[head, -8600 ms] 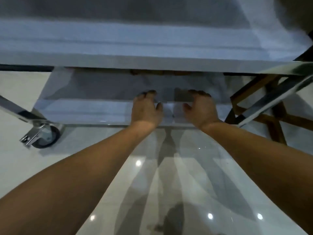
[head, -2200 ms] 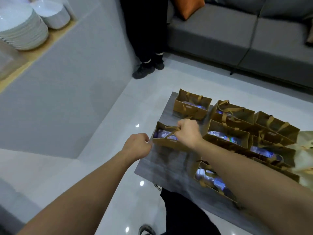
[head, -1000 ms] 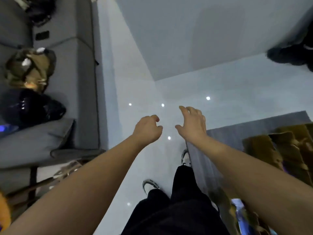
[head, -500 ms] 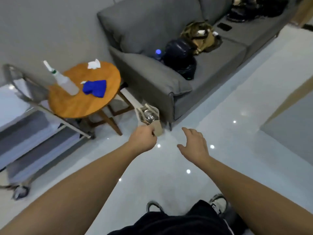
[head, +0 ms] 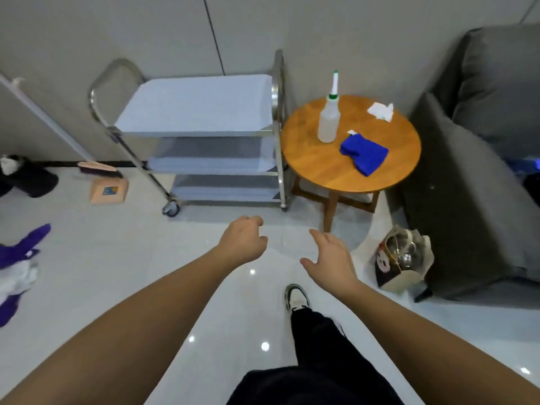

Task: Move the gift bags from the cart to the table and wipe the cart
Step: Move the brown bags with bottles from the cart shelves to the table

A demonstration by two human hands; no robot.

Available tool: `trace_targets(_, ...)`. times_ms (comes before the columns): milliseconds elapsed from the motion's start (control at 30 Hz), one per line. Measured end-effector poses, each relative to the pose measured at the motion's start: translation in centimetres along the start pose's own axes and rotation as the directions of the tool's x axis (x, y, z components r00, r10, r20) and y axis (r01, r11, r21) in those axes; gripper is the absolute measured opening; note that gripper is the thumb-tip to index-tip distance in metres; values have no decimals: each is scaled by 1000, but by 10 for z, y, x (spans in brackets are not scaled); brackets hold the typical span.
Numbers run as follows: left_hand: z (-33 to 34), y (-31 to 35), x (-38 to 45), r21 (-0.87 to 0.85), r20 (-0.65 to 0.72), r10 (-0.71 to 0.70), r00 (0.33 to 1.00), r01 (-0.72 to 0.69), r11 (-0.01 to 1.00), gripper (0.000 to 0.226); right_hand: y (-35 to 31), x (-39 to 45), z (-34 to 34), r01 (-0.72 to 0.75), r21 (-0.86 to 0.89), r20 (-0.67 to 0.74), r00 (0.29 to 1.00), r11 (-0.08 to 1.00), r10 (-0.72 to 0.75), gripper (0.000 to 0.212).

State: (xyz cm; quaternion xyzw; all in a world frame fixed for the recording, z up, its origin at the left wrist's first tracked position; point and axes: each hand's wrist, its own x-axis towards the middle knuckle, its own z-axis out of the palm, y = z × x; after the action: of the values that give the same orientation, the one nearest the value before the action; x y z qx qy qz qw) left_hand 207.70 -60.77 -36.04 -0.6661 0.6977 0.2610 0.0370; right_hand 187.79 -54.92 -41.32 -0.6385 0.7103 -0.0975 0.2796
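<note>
A steel three-shelf cart [head: 198, 133] stands against the wall ahead, and its shelves show no bags. Right of it a round wooden side table [head: 327, 171] carries a folded blue cloth [head: 363, 153], a clear spray bottle [head: 328, 118] and a crumpled white tissue [head: 380, 111]. My left hand [head: 242, 244] hangs loosely curled over the floor and holds nothing. My right hand [head: 330, 260] is spread with relaxed fingers, also holding nothing. Both hands are well short of the cart. No gift bags are in view.
A grey sofa [head: 479, 176] fills the right side, with a paper bag of metal items [head: 403, 264] on the floor at its corner. A broom and dustpan [head: 108, 188] lean left of the cart. Purple and dark cloth items [head: 17, 264] lie at far left.
The view has swung from the low table with gift bags round to the cart and side table. Both hands have stayed out in front and hold nothing.
</note>
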Motion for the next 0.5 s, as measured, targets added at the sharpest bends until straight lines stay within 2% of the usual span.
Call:
trace_targets(200, -63, -63, 78, -41, -73, -179, 981, 177, 983, 54, -64, 129, 15, 112, 51, 92, 989, 992, -116, 73)
trace_targets(400, -108, -106, 143, 25, -25, -298, 954, 299, 954, 52, -92, 234, 27, 72, 105, 203, 975, 992, -92, 74)
trace_targets(500, -117, -129, 172, -2, -30, -366, 930, 366, 930, 53, -102, 275, 39, 31, 112, 248, 967, 993, -58, 74)
